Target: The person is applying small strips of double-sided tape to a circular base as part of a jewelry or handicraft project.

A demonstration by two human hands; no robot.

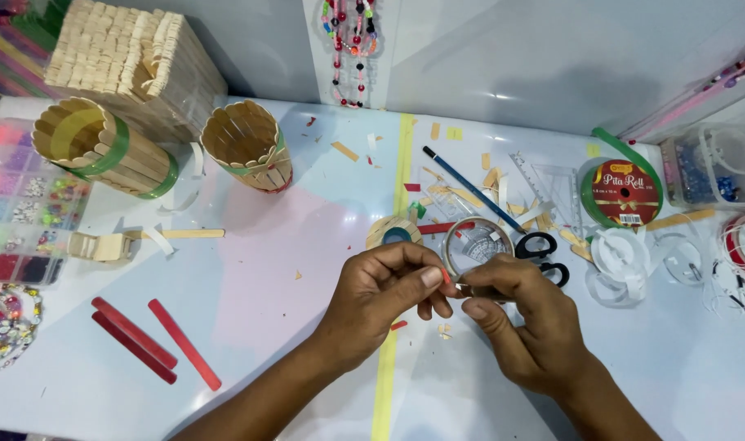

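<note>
Pinching a clear tape roll (476,247) between them, the left hand (386,290) and the right hand (523,322) meet low over the middle of the pale table (258,269); the left thumb and forefinger are closed on a small red-tipped end at the roll's lower left rim, while the right fingers curl shut against the roll's lower edge, so the roll sits just above the tabletop beside the black-handled scissors (545,255). At far left a clear compartment box (21,204) holds sorted beads, each cell a different colour. Two round stick-built cups lie tilted toward the camera: the larger one with green bands (103,147) and the smaller one (248,145), both showing only bare inner walls. Behind them stands a square stick-built box (135,61). At right a clear tub (715,167) holds blue bits that are too blurred to tell, next to a green ribbon spool (621,192). Three red sticks (156,341) lie at lower left.
</note>
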